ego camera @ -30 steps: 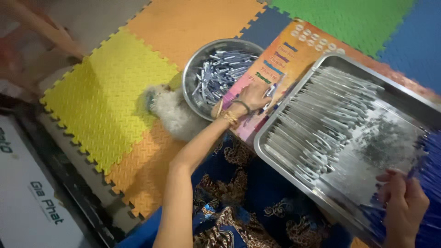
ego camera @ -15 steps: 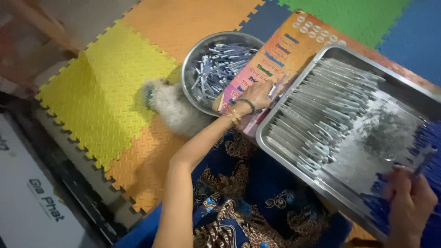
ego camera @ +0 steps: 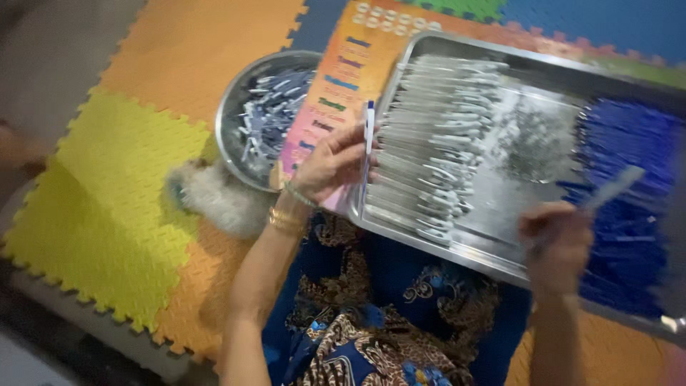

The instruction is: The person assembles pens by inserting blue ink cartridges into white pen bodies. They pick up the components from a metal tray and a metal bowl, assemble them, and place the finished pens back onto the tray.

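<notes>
At the near-left edge of the big metal tray (ego camera: 500, 264), I see the left hand (ego camera: 330, 166) pinched shut on a white pen with a blue cap (ego camera: 369, 136), held upright just beside the rows of white pen barrels (ego camera: 436, 136) lying in the tray. Over the tray's near rim, the right hand (ego camera: 559, 243) is clamped on a pale pen barrel (ego camera: 611, 189), blurred, tilted toward the heap of blue pen parts (ego camera: 629, 179). A round steel bowl (ego camera: 230, 136) of pen parts sits on the foam floor mats (ego camera: 121, 171) left of the tray.
</notes>
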